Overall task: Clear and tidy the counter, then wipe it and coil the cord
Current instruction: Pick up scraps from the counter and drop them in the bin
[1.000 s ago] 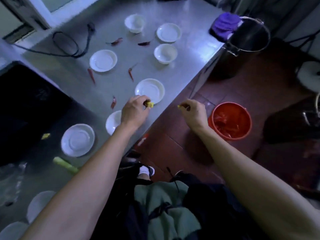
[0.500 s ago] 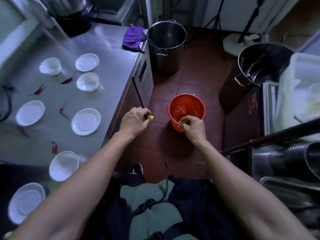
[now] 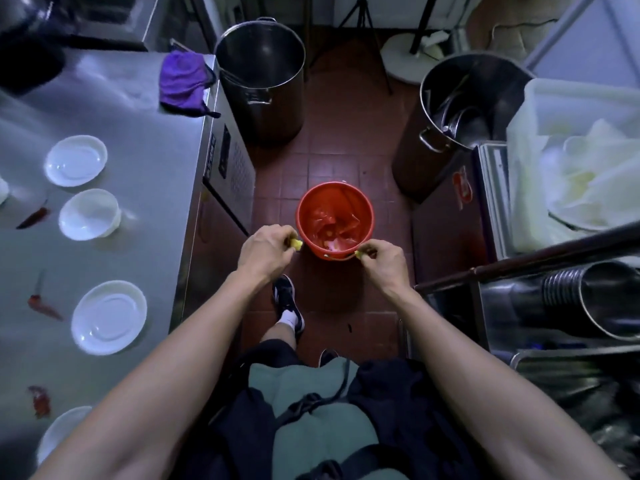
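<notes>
Both my hands are over the floor at the near rim of a red bucket [image 3: 335,199] lined with a red bag. My left hand [image 3: 266,249] pinches a small yellow scrap [image 3: 296,243] beside the bucket's left edge. My right hand [image 3: 382,259] pinches another yellow scrap [image 3: 360,253] at the bucket's right front rim. On the steel counter [image 3: 166,161] to the left lie white saucers [image 3: 109,317], a white bowl [image 3: 89,214] and dried red chillies [image 3: 43,306]. A purple cloth [image 3: 185,81] lies at the counter's far corner. No cord is in view.
A tall steel stockpot [image 3: 261,74] stands on the floor beyond the counter's end. A second pot [image 3: 460,105] with utensils stands at the right. A white tub [image 3: 581,161] and steel cylinders [image 3: 595,299] crowd the right side. My shoe [image 3: 287,303] is on the red tiles.
I have turned away from the counter toward the bucket. Both hands carried their yellow scraps from the counter edge to the bucket's near rim.
</notes>
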The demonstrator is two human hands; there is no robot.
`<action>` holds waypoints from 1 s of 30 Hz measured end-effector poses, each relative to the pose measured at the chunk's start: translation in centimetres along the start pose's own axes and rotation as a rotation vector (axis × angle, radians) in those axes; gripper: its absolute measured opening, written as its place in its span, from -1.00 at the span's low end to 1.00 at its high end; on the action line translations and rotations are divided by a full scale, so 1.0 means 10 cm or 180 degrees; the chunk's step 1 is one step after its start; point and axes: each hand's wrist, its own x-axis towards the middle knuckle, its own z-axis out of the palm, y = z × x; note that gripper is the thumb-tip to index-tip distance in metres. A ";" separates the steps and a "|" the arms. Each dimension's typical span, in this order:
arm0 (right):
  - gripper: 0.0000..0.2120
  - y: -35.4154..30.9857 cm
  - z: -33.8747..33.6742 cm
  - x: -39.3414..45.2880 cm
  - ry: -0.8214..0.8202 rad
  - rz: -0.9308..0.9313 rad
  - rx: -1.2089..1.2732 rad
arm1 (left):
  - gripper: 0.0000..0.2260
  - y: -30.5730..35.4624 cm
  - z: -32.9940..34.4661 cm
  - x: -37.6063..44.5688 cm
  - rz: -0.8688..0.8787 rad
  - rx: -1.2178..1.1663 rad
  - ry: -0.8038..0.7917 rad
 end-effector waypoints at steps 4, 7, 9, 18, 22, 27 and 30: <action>-0.90 -0.23 0.12 0.40 -0.0201 0.0017 -0.0341 | -0.87 -0.25 -0.02 0.49 -0.0183 -0.0323 -0.0120; -0.90 -0.42 0.28 0.64 -0.0422 0.0055 -0.0429 | -0.86 -0.48 -0.03 0.76 -0.0432 -0.0542 -0.0181; -0.92 -0.50 0.40 0.77 -0.0457 0.0171 -0.0390 | -0.85 -0.61 -0.04 0.91 -0.0535 -0.0592 -0.0277; -0.91 -0.66 0.77 1.15 -0.0542 0.0497 -0.0157 | -0.80 -0.87 -0.07 1.49 -0.0620 -0.0546 -0.0738; -0.88 -0.59 0.88 1.38 -0.0631 0.0618 -0.0053 | -0.80 -0.83 0.09 1.73 -0.0641 -0.0535 -0.0896; -0.90 -0.38 1.01 1.74 -0.0915 0.0524 -0.0047 | -0.80 -0.71 0.43 2.04 -0.0859 -0.0573 -0.1021; -0.90 -0.18 1.07 1.98 -0.0936 0.0537 -0.0031 | -0.79 -0.67 0.71 2.18 -0.1001 -0.0604 -0.1067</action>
